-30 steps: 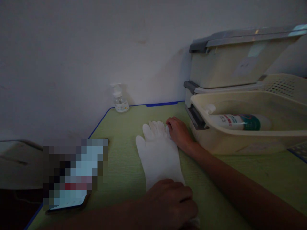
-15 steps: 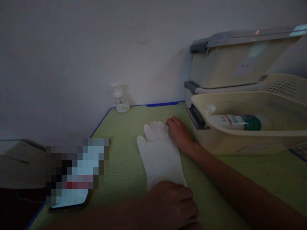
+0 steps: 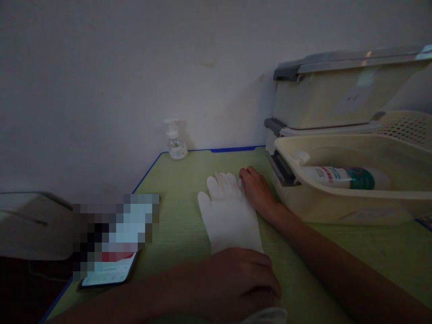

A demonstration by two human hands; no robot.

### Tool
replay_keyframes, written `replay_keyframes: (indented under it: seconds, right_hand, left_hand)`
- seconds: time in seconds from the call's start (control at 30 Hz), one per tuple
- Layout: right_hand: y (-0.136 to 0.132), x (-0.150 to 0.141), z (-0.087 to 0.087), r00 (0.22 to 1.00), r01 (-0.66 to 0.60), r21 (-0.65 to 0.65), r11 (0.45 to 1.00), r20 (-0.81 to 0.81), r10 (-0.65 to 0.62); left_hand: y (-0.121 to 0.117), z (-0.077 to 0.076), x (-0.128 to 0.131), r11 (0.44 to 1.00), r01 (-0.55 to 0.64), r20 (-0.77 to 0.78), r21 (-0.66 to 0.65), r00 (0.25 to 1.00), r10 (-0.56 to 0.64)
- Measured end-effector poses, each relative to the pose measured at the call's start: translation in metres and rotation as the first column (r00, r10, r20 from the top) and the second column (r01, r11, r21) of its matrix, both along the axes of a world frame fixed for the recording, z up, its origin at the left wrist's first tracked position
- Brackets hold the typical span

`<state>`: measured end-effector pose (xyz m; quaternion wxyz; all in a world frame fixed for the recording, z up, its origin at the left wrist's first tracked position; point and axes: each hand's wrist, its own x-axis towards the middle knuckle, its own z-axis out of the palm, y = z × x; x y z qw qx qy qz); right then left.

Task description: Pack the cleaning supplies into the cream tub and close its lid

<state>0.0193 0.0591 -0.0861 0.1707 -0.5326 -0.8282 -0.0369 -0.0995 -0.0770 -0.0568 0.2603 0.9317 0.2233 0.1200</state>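
Observation:
A white glove [image 3: 232, 220] lies flat on the green table, its fingers pointing away from me. My left hand [image 3: 241, 279] reaches across its lower part with curled fingers gripping the cuff end. A bit of the white cuff [image 3: 268, 316] shows below that hand, at the bottom edge. My right hand [image 3: 256, 189] is closed at the glove's far right side, pinching the outermost finger. The fingertips of my left hand are mostly hidden.
A phone [image 3: 106, 272], partly pixelated, lies at the left. A clear pump bottle [image 3: 177, 149] stands by the wall. On the right, a cream basket [image 3: 337, 209] holds a white and green bottle [image 3: 347, 177], with stacked lidded boxes [image 3: 324, 101] behind. The green table [image 3: 178, 225] has a blue edge.
The whole view has shifted, so things sit slightly further right. More of the cuff shows beneath my left hand, which is a little higher in view. My right hand keeps its place on the glove.

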Motion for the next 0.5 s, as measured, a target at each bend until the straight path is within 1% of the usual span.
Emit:
replay_keyframes:
  seconds: [0.07, 0.1, 0.17, 0.2, 0.23, 0.33, 0.43, 0.5]
  right_hand:
    - [0.0, 0.001, -0.001, 0.999, -0.006, 0.004, 1.0, -0.034, 0.006]
    - [0.001, 0.001, -0.001, 0.999, -0.008, 0.007, 1.0, -0.052, 0.009]
    - [0.001, 0.001, -0.002, 0.996, -0.015, 0.01, 1.0, -0.087, 0.016]
    - [0.002, 0.0, -0.003, 0.994, -0.018, 0.011, 1.0, -0.105, 0.019]
    - [0.003, 0.0, -0.003, 0.992, -0.021, 0.011, 1.0, -0.123, 0.022]
    - [0.004, 0.001, -0.006, 0.983, -0.033, 0.013, 0.999, -0.179, 0.035]
    - [0.004, 0.002, -0.006, 0.968, -0.051, 0.026, 0.998, -0.245, 0.056]
    - [0.003, 0.001, -0.002, 0.949, -0.063, 0.051, 0.997, -0.305, 0.075]
  left_hand:
    - [0.002, 0.001, -0.003, 0.987, -0.157, 0.066, 0.029, 0.986, 0.155]
    - [0.003, 0.002, -0.005, 0.967, -0.248, 0.083, 0.057, 0.966, 0.243]
    - [0.003, 0.0, -0.007, 0.917, -0.383, 0.062, 0.115, 0.924, 0.378]
    - [0.003, -0.002, -0.008, 0.9, -0.415, 0.021, 0.135, 0.909, 0.416]
    - [0.001, -0.004, -0.009, 0.893, -0.426, -0.032, 0.146, 0.9, 0.435]
    - [-0.002, -0.012, -0.009, 0.902, -0.411, -0.163, 0.135, 0.888, 0.429]
    - [-0.004, -0.018, -0.009, 0.915, -0.387, -0.212, 0.111, 0.89, 0.403]
    - [-0.003, -0.02, -0.008, 0.92, -0.376, -0.225, 0.108, 0.892, 0.391]
